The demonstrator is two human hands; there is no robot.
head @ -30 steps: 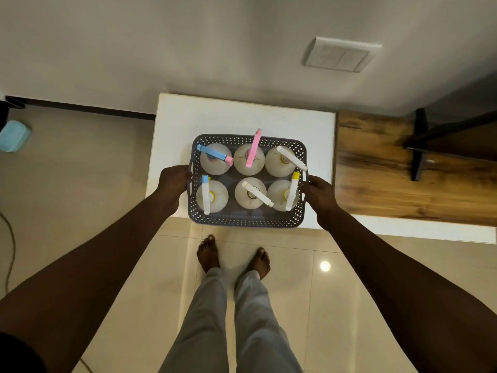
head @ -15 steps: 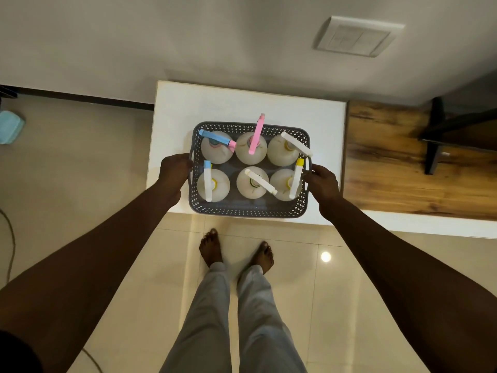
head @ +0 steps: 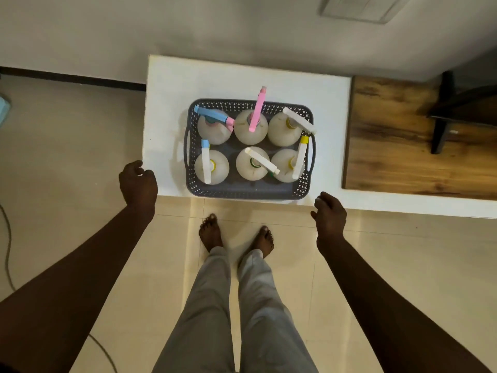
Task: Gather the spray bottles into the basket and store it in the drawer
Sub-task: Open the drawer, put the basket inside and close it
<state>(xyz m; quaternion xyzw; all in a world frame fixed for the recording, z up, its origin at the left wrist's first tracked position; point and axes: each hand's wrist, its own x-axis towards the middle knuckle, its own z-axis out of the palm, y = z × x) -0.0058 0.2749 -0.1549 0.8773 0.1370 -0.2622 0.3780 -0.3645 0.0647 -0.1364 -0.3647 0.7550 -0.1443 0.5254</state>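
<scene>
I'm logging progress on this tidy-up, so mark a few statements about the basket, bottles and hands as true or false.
1. The basket holds six bottles. True.
2. Both hands grip the basket. False: the left hand and right hand are off it and hold nothing.
3. The basket stands on the floor. False: it stands on the white top.
4. One bottle has a pink sprayer. True.
</scene>
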